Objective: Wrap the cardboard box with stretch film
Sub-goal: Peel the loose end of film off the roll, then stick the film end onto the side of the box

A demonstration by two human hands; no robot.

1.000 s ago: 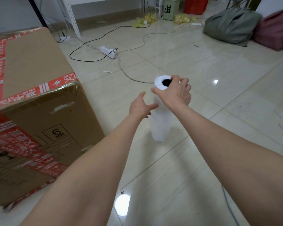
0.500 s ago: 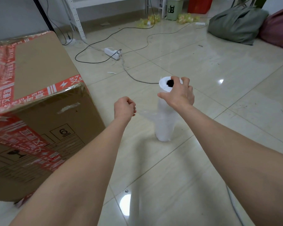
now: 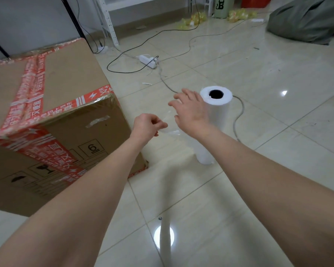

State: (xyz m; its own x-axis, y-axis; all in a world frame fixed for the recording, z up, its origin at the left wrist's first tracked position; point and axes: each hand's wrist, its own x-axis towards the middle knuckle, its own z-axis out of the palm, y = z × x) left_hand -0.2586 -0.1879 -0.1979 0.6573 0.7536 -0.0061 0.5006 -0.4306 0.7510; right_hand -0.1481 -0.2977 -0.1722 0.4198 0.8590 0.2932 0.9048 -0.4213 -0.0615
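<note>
Your left hand [image 3: 146, 127] pinches the film tail [image 3: 171, 132] left of the upright stretch-film roll [image 3: 219, 112]; cardboard box [image 3: 66, 105] further left; right hand [image 3: 191, 112] spread, empty.

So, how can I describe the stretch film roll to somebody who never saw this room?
Find the big cardboard box with red tape on the left of the tiled floor. To its right, beside the right hand, a white roll of stretch film stands upright on the floor. It is the only tall white cylinder there, with a dark round hole in its top.
</note>
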